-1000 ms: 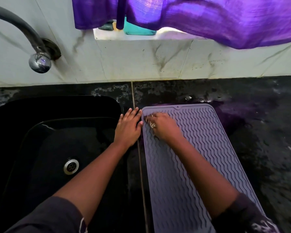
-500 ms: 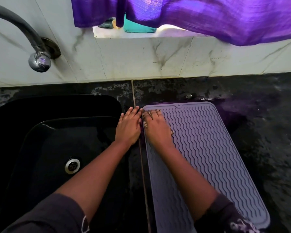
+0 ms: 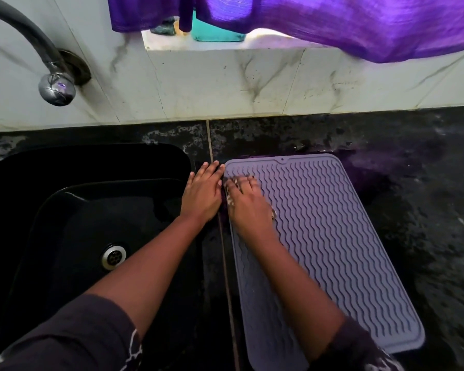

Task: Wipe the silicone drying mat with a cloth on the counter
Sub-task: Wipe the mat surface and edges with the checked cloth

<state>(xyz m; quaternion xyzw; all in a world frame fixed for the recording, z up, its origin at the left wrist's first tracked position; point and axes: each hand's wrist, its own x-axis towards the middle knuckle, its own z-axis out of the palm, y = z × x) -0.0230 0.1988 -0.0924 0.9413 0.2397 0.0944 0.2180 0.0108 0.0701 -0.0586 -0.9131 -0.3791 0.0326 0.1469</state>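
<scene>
From the head camera we look down on a black, wet-looking counter point(image 3: 418, 215) with a black sink point(image 3: 73, 215) set into its left part. The silicone drying mat point(image 3: 338, 245), grey-lilac with wavy ridges, lies flat on the counter just right of the sink, its long side running away from us and its far short edge near the wall.

The right hand point(image 3: 248, 207) lies palm down on the far left corner of the mat. Its fingers point(image 3: 248, 183) are stretched forward rather than curled, and they are blurred. We find the cloth point(image 3: 229, 200) under this hand: only pale scraps of it show at the left edge of the palm and by the thumb, so the hand presses it flat onto the mat and does not clutch it.

The left hand point(image 3: 202, 194) rests flat on the narrow strip of counter between sink and mat, fingers straight and close together, holding nothing. Its little-finger side comes right up to the mat's left edge; we cannot tell whether it touches it.

In the sink we see a metal drain point(image 3: 113, 257), and a dark curved faucet point(image 3: 27, 38) reaches in from the upper left. Behind the counter stands a marbled white tile wall point(image 3: 225, 84). Above it a purple curtain point(image 3: 332, 20) hangs over a ledge with a teal container point(image 3: 216, 34).
</scene>
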